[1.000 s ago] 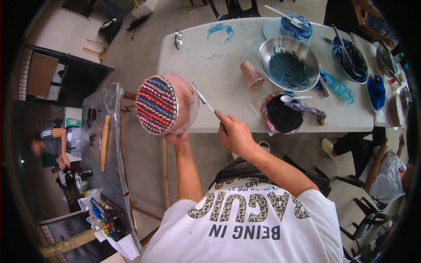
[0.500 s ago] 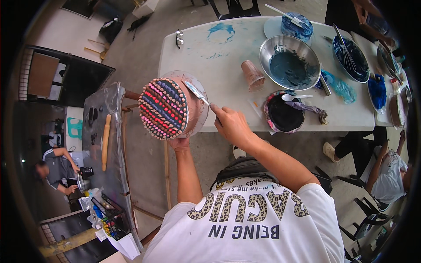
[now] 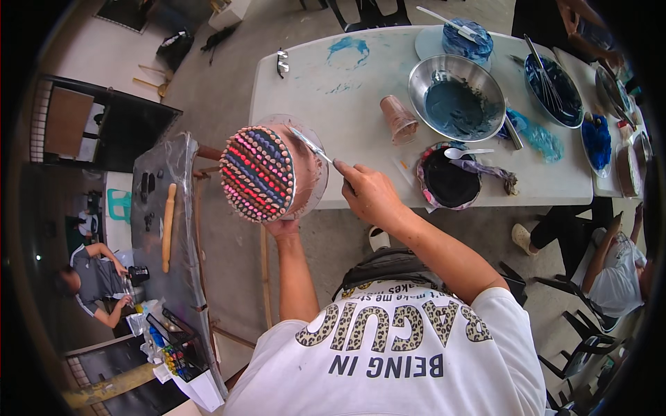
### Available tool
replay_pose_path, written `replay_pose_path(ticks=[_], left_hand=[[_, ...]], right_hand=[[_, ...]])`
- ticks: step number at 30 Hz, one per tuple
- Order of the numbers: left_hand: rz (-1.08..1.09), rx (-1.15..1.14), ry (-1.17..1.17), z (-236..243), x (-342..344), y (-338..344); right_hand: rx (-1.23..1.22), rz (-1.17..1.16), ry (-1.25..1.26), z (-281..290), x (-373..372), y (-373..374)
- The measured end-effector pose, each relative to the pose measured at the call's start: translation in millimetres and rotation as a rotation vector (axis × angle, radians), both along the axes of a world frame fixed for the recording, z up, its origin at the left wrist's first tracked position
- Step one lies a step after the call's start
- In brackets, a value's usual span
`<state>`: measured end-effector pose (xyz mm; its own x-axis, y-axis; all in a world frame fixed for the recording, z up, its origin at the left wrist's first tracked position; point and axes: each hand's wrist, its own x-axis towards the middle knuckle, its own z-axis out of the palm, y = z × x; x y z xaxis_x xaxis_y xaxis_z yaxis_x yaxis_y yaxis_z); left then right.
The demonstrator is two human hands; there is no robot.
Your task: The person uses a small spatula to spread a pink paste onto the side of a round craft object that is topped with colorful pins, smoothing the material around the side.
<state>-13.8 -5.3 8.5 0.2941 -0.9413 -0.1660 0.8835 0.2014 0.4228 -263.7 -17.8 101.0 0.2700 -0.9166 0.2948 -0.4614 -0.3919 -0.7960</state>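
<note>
A round cake (image 3: pixel 258 173) is tilted, its top covered with rows of piped dots in pink, red, blue and brown. Its side is coated in smooth brownish-pink frosting, and a clear round cake board (image 3: pixel 320 163) lies against its base. My left hand (image 3: pixel 282 227) supports the cake from its near edge; most of the fingers are hidden behind it. Closed round the handle of a metal palette knife (image 3: pixel 310 143), my right hand (image 3: pixel 369 195) keeps the blade along the frosted side.
The white table holds a steel bowl of dark blue frosting (image 3: pixel 458 97), a plastic cup (image 3: pixel 399 119), a black round pan (image 3: pixel 449 182), eyeglasses (image 3: pixel 282 62) and a blue cake (image 3: pixel 468 41). At left, a rolling pin (image 3: pixel 168 227) lies on another table, beside which a person (image 3: pixel 97 281) works.
The palette knife's blade has turned more edge-on against the cake's side, with my right hand shifting slightly. My left hand stays under the cake. The person at left has leaned and moved their hands.
</note>
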Motion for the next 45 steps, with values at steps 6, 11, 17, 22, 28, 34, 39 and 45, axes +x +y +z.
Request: replay_pose_path(ticks=[6,11,17,22,28,34,39,45], left_hand=[[-0.037,0.012,0.018,-11.9,12.5,-0.3],[-0.002,-0.001,0.058,-12.7,14.3,0.2],[-0.001,0.003,0.107,-10.7,13.5,-3.5],[-0.022,0.018,0.119,-9.6,11.4,-3.7],[-0.042,0.009,0.069,-21.5,14.1,-7.2],[0.017,0.041,0.104,-33.3,18.8,-10.9],[0.04,-0.052,0.144,-32.0,21.5,-14.8],[-0.043,-0.019,0.262,-15.4,13.2,-6.6]], right_hand=[[-0.009,0.03,0.052,-6.4,3.5,4.9],[0.074,0.066,0.081,1.9,-9.1,28.7],[0.057,0.004,0.059,-3.5,-7.6,12.9],[0.02,-0.025,0.02,-15.3,13.7,0.6],[0.027,-0.03,0.093,-18.2,24.2,6.3],[0.059,0.015,0.087,-16.7,14.6,27.7],[0.087,0.011,0.053,-9.5,6.2,29.4],[0.015,0.002,0.047,1.3,19.7,-2.8]])
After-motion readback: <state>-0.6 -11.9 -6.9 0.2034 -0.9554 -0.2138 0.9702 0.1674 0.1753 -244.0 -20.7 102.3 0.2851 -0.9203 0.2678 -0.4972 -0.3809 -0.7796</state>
